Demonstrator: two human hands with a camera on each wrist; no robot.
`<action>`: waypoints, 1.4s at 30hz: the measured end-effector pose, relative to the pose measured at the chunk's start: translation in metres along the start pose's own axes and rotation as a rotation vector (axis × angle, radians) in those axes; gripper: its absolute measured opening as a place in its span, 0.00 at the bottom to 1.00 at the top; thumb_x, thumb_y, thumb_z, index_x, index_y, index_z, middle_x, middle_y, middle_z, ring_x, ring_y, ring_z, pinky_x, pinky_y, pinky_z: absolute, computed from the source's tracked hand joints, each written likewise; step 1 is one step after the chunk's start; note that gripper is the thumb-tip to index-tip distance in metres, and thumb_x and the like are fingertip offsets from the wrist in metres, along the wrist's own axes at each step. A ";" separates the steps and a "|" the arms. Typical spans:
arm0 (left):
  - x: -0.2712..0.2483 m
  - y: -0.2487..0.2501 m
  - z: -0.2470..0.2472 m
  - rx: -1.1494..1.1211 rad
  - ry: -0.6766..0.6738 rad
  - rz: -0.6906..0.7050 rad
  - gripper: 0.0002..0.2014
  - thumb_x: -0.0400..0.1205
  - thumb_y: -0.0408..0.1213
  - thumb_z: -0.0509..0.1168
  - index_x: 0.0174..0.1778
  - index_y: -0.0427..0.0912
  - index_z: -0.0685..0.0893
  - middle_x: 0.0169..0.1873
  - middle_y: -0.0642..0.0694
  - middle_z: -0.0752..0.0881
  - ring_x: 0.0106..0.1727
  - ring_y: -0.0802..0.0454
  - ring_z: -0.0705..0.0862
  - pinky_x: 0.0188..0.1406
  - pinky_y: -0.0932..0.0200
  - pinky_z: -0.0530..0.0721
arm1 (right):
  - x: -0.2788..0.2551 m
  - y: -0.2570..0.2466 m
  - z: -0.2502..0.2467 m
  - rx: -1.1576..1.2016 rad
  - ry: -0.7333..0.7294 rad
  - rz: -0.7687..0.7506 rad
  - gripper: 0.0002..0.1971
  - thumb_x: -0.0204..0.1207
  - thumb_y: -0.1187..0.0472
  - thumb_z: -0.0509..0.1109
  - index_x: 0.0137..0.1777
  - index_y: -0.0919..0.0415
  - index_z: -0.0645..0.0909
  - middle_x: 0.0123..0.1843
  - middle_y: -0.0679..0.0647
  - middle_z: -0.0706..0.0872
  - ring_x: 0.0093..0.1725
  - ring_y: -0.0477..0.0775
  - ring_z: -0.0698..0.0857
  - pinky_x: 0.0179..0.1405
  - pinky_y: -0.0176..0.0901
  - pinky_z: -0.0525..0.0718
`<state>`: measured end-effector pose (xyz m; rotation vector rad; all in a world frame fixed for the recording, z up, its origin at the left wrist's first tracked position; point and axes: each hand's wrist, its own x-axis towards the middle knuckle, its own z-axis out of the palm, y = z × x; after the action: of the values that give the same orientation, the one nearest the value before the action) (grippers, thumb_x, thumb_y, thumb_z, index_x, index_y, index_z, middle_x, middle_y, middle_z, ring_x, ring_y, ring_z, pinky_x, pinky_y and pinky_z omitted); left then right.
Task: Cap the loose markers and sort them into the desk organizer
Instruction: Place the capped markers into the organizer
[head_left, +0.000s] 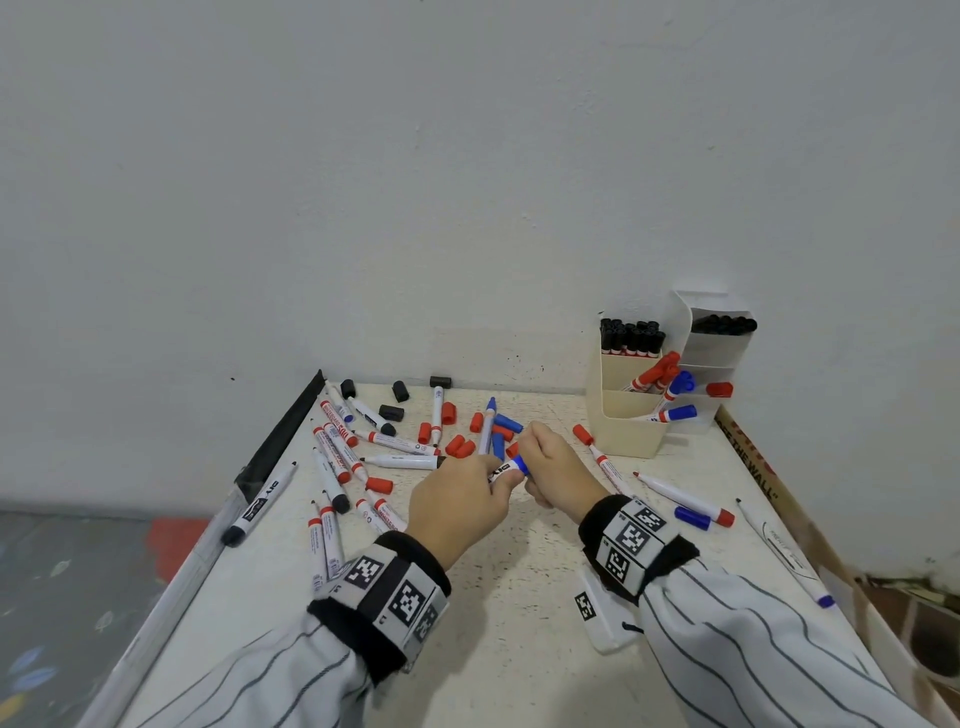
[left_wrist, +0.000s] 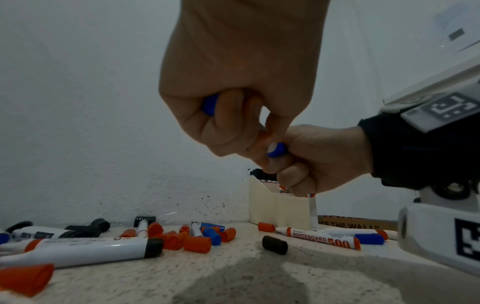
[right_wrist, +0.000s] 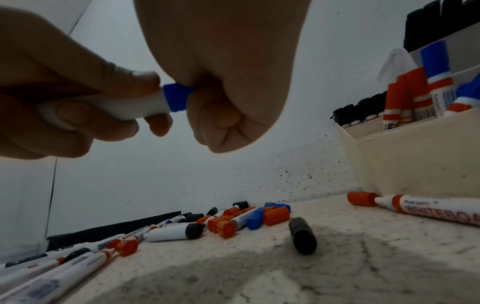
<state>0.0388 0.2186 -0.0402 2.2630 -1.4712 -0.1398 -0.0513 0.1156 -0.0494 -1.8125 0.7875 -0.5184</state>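
Above the middle of the table my left hand (head_left: 467, 506) grips the white barrel of a blue marker (head_left: 506, 470). My right hand (head_left: 550, 462) is fisted round a blue cap (right_wrist: 178, 98) that sits on the marker's end. In the left wrist view the left hand (left_wrist: 233, 102) wraps the marker's blue tail (left_wrist: 209, 103), and the right hand (left_wrist: 322, 158) meets it at the cap (left_wrist: 278, 149). The cream desk organizer (head_left: 631, 421) stands at the back right with black, red and blue capped markers in separate compartments.
Loose markers (head_left: 337, 452) and red, blue and black caps (head_left: 460, 446) litter the table's left and middle. A black cap (right_wrist: 302, 235) lies under my hands. More markers (head_left: 685, 500) lie at the right. A white tagged block (head_left: 597, 613) sits by my right wrist. Wall behind.
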 end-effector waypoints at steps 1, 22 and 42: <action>0.002 -0.001 0.001 -0.005 -0.007 0.009 0.20 0.83 0.57 0.53 0.56 0.49 0.83 0.32 0.53 0.79 0.37 0.54 0.79 0.31 0.61 0.73 | 0.000 0.001 -0.001 -0.018 -0.001 -0.013 0.13 0.85 0.59 0.51 0.37 0.57 0.65 0.29 0.51 0.66 0.22 0.42 0.64 0.20 0.34 0.63; 0.070 -0.056 0.030 0.228 -0.277 -0.407 0.22 0.85 0.48 0.52 0.70 0.39 0.74 0.65 0.41 0.76 0.66 0.45 0.76 0.65 0.52 0.76 | -0.001 -0.006 -0.203 -0.276 0.983 -0.366 0.13 0.77 0.68 0.68 0.60 0.69 0.79 0.50 0.57 0.81 0.42 0.49 0.81 0.40 0.18 0.78; 0.078 -0.060 0.038 0.026 -0.291 -0.416 0.15 0.84 0.45 0.56 0.59 0.41 0.78 0.53 0.44 0.83 0.53 0.50 0.83 0.58 0.58 0.81 | 0.052 0.083 -0.195 -0.443 0.791 -0.070 0.13 0.73 0.71 0.70 0.58 0.70 0.81 0.52 0.67 0.86 0.49 0.60 0.83 0.51 0.40 0.74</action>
<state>0.1107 0.1583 -0.0872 2.6281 -1.1087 -0.5993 -0.1691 -0.0679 -0.0569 -2.0405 1.4611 -1.2218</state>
